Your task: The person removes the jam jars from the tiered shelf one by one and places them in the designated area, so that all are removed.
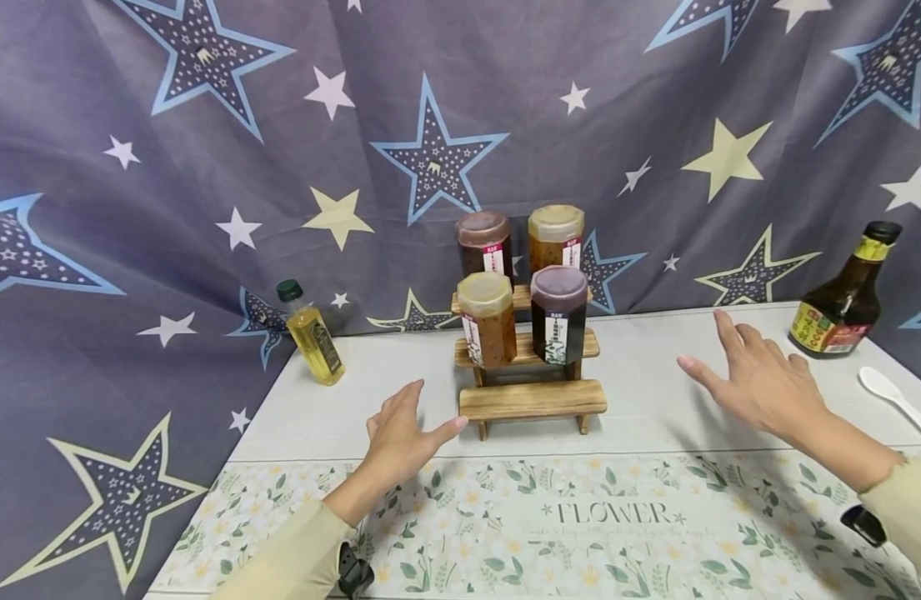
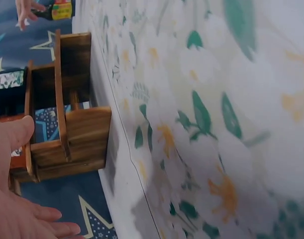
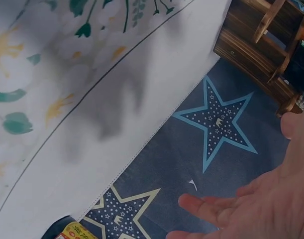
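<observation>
A tiered wooden rack (image 1: 532, 400) stands mid-table with jars on its upper two steps. On the middle step are an amber jar with a yellowish lid (image 1: 487, 325) and a dark jar with a purple lid (image 1: 558, 317). The top step carries a dark jar with a brownish lid (image 1: 484, 240) and an amber jar with a cream lid (image 1: 556, 233). My left hand (image 1: 402, 433), fingers spread and holding nothing, hovers left of the bottom step. To the right of the rack, my right hand (image 1: 768, 379) reaches forward, fingers extended, nothing in its grasp.
At the back left stands a small bottle of yellow oil (image 1: 316, 337) with a green cap. A dark sauce bottle (image 1: 843, 304) is at the back right, with a white spoon (image 1: 898, 404) in front of it. A flowered mat (image 1: 580, 533) covers the table front; a starry cloth hangs behind.
</observation>
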Demonstrator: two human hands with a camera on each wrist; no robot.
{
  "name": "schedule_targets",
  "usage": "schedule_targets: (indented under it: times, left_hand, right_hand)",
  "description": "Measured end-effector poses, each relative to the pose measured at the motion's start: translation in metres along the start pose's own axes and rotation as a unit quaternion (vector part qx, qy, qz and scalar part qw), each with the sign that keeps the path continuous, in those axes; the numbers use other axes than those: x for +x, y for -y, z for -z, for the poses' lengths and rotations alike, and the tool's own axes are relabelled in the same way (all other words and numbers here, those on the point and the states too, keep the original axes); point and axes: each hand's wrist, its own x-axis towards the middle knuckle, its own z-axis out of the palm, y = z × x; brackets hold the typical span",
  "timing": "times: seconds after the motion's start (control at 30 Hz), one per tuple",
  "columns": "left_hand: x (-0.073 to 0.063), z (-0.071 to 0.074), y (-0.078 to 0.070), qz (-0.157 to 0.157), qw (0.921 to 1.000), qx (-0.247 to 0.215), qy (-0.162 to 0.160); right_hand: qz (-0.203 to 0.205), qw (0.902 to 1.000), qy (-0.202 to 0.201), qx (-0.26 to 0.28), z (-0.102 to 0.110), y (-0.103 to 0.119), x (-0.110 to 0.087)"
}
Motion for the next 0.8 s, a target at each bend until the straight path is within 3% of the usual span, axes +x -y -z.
schedule_targets:
  times: [0.17,0.43,0.8]
  left_hand:
    - [0.005,-0.007,-0.003,0.004,0.9993,-0.037,-0.007]
    - [0.014,-0.019,0.0,0.029,0.9905,-0.133,0.021]
    - [0.021,-0.037,-0.001,0.033,0.9598,-0.273,0.053]
  right_hand:
    - [-0.006,0.9999,0.004,0.011,0.001,0.002,0.005]
    - [-0.015,0.9986,0.018,0.047,0.01,0.016,0.022]
    - [-0.022,0.9952,0.018,0.093,0.023,0.034,0.044]
